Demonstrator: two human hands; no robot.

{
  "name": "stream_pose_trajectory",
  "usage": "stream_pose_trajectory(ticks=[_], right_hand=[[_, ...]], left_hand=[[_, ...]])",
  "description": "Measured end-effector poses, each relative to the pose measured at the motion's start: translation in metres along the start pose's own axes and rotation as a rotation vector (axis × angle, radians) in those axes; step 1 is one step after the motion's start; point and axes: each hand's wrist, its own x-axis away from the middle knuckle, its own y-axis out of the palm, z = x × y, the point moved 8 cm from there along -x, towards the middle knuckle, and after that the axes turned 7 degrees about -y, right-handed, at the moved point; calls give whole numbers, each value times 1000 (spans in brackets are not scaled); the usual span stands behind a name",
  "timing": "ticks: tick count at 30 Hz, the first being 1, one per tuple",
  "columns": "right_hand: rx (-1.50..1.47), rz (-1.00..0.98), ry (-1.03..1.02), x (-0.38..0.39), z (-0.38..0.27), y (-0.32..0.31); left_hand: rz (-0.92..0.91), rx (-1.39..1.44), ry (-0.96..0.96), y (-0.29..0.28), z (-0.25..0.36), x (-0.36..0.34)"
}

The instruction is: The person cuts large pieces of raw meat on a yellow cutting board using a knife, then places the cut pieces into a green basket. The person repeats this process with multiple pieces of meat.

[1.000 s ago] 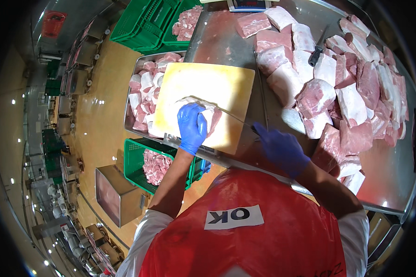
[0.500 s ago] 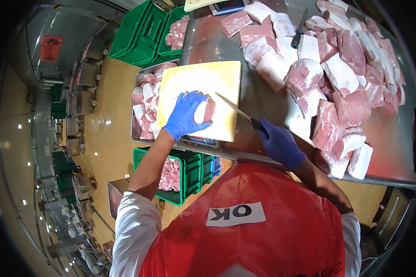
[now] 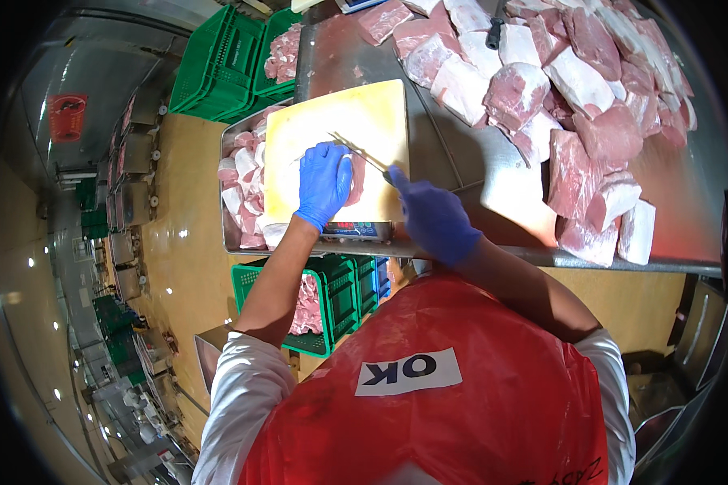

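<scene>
1. My right hand [image 3: 433, 220] has its grip closed on the knife [image 3: 362, 152]; my left hand [image 3: 325, 182] presses flat on the pork piece [image 3: 354, 179] on the cutting board [image 3: 340, 129]
2. Blade runs just beside my left fingers: a slip on wet fat could nick the glove
3. Board overhangs the meat tray [image 3: 239, 194] by the counter [image 3: 461, 153]; hard pressure might shift it

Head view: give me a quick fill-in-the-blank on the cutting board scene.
1. The left hand in a blue glove presses a pink piece of meat onto the pale yellow ____.
2. The right hand holds a ____.
3. The plastic crate under the steel table is ____.

Missing: cutting board; knife; green
</scene>
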Motion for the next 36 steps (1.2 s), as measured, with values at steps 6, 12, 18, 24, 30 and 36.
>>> stream_pose_trajectory(ticks=[6, 12, 18, 24, 30, 36], right_hand=[[79, -78, 96, 17, -28, 1], [101, 20, 5, -31, -33, 17], [202, -9, 35, -7, -38, 8], [238, -16, -78, -7, -23, 3], [220, 110, -145, -28, -2, 30], [70, 0, 20, 10, -12, 12]], left_hand=[[86, 47, 60, -3, 2, 5], [146, 52, 89, -4, 0, 5], [155, 94, 106, -2, 1, 9], [200, 105, 104, -5, -3, 13], [182, 86, 119, -5, 3, 7], [219, 112, 152, -3, 0, 11]])
